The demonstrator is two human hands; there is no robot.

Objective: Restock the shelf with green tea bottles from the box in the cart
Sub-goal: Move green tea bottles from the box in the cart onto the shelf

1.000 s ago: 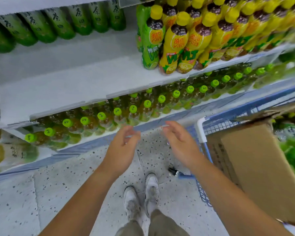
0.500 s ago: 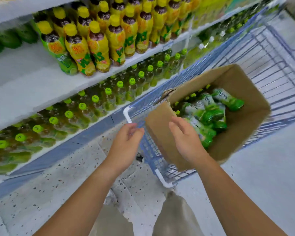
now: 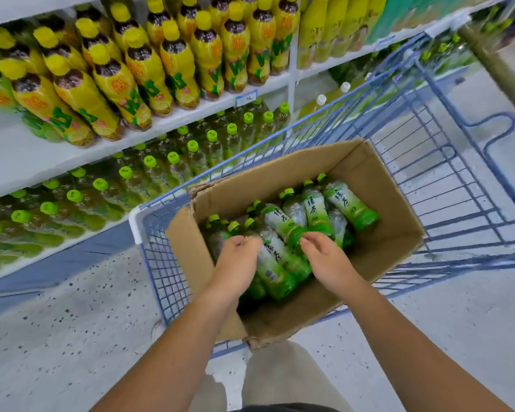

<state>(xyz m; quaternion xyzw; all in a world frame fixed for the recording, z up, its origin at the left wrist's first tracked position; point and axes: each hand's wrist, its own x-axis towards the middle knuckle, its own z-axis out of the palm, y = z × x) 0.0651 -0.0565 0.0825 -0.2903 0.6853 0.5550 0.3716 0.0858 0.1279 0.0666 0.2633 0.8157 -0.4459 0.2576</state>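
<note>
Head view: both hands are now down inside the cardboard box [image 3: 378, 257] in the blue cart [image 3: 446, 162]; a second ago they hung empty over the floor facing the shelf, half a second ago they were just at the box's near edge.

Left hand [image 3: 238, 263] has its fingers curled over the green tea bottles [image 3: 280, 257] near the caps. Grip looks loosely spread and touching, not yet closed on one.

Right hand [image 3: 324, 257] is likewise half-open, fingertips on a bottle label. No bottle lifted.

The bottles lie jumbled on their sides in the box. The lower shelf [image 3: 101, 233] already holds rows of green-capped bottles.

Judgement: this is the reach-to-pick phase, with grasp next and shelving after.
</note>
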